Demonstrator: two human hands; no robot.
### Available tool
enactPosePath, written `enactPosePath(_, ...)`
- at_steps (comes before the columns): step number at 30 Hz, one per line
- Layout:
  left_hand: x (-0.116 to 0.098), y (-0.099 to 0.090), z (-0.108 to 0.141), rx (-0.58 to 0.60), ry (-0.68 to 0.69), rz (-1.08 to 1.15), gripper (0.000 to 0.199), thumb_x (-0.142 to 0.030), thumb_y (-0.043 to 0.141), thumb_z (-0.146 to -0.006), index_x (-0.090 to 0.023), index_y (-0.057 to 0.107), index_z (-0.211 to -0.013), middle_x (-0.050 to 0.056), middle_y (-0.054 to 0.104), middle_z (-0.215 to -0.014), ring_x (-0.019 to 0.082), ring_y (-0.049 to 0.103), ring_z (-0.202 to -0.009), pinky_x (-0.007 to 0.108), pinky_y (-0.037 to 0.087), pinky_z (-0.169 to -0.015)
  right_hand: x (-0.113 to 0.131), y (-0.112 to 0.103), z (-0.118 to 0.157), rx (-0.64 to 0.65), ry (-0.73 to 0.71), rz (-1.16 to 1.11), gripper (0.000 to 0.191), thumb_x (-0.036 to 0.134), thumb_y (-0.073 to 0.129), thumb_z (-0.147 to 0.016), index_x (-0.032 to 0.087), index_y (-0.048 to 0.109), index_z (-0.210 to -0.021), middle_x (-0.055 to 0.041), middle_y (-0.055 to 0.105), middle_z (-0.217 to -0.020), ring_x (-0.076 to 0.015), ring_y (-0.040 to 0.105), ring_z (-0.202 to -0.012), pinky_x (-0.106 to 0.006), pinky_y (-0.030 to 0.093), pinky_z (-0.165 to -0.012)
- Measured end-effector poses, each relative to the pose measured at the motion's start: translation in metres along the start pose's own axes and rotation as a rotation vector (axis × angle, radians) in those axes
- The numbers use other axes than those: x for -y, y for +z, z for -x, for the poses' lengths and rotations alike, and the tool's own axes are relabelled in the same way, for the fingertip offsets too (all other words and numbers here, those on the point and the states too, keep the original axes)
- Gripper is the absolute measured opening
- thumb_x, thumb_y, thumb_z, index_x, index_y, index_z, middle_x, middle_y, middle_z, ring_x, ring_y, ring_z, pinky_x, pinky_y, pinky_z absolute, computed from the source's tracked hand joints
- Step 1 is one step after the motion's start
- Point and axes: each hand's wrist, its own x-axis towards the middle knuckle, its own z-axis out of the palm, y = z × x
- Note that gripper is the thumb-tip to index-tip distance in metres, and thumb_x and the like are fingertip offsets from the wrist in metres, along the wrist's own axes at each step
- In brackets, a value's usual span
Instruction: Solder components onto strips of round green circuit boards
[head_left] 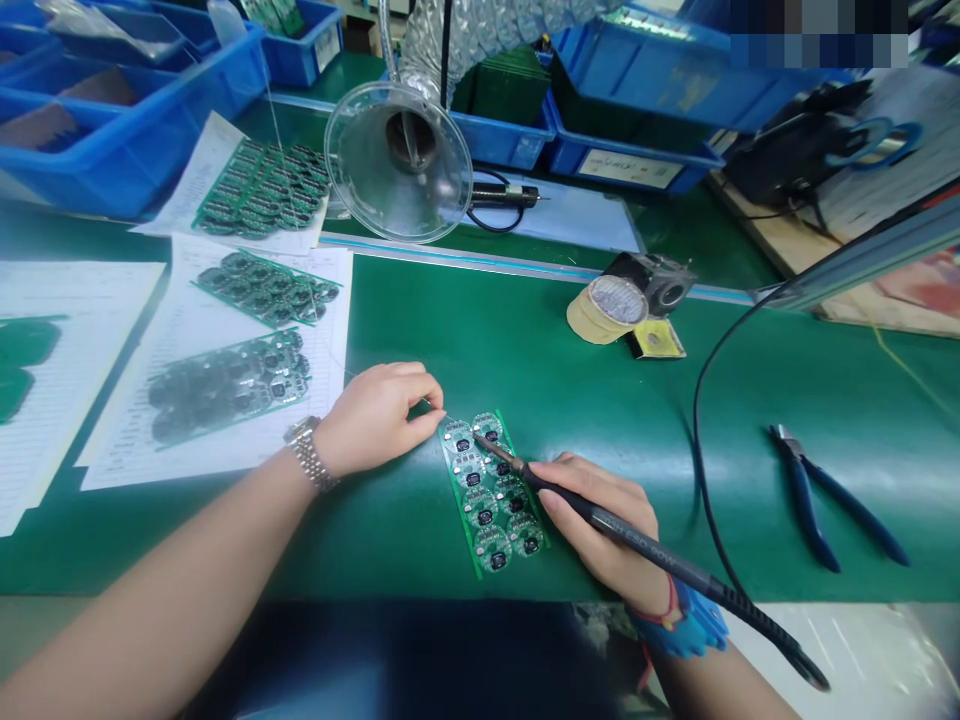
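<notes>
A panel of round green circuit boards (481, 508) lies on the green bench mat in front of me. My right hand (607, 510) grips a black soldering iron (637, 543), its tip on or just over the upper part of the panel. At the panel's upper left corner, my left hand (386, 415) pinches a thin wire that looks like solder; its end reaches toward the iron's tip. Whether tip and wire touch cannot be made out.
More board panels (262, 285) rest on paper sheets at left. A clear fume funnel (400, 165) hangs at the back. Blue-handled cutters (814, 490) lie right, near the iron's cable (699, 400). A yellowish tub (592, 315) and blue bins (142, 150) stand farther back.
</notes>
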Motion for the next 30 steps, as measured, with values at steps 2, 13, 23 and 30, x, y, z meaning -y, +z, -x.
enactPosePath(2, 0.0001, 0.0008, -0.0003, 0.004, 0.001, -0.003, 0.011, -0.022, 0.053, -0.076, -0.016, 0.059, -0.069, -0.003, 0.045, -0.058, 0.010, 0.043, -0.057, 0.024, 0.033, -0.054, 0.0000, -0.0001, -0.0002, 0.004, 0.001, 0.005, 0.020, 0.012, 0.057, -0.079, 0.018, 0.064, -0.097, -0.0046, 0.065, -0.078, -0.0156, 0.060, -0.070, -0.028, 0.048, -0.062)
enactPosePath(13, -0.0009, 0.0022, -0.0014, 0.013, 0.007, -0.022, 0.011, -0.022, 0.053, -0.076, -0.017, 0.060, -0.069, -0.002, 0.048, -0.060, 0.011, 0.044, -0.058, 0.024, 0.034, -0.054, 0.0017, -0.0006, -0.0023, 0.012, 0.003, 0.007, 0.018, 0.015, 0.055, -0.081, 0.019, 0.065, -0.096, -0.0046, 0.064, -0.073, -0.0157, 0.059, -0.067, -0.028, 0.048, -0.059)
enactPosePath(23, -0.0025, 0.0078, -0.0030, 0.051, 0.002, -0.026, 0.010, -0.020, 0.053, -0.076, -0.017, 0.059, -0.069, -0.002, 0.048, -0.060, 0.011, 0.045, -0.059, 0.025, 0.034, -0.056, 0.0003, 0.0001, -0.0011, 0.016, 0.020, -0.003, 0.019, 0.015, 0.055, -0.080, 0.019, 0.065, -0.095, -0.0048, 0.064, -0.074, -0.0158, 0.060, -0.067, -0.028, 0.049, -0.060)
enactPosePath(30, -0.0018, 0.0065, -0.0030, 0.044, 0.008, -0.012, 0.011, -0.021, 0.052, -0.077, -0.017, 0.059, -0.070, -0.002, 0.049, -0.061, 0.011, 0.045, -0.059, 0.025, 0.034, -0.055, 0.0037, -0.0027, -0.0028, -0.011, -0.012, 0.001, 0.019, 0.013, 0.056, -0.079, 0.018, 0.065, -0.095, -0.0049, 0.065, -0.074, -0.0159, 0.060, -0.066, -0.028, 0.048, -0.060)
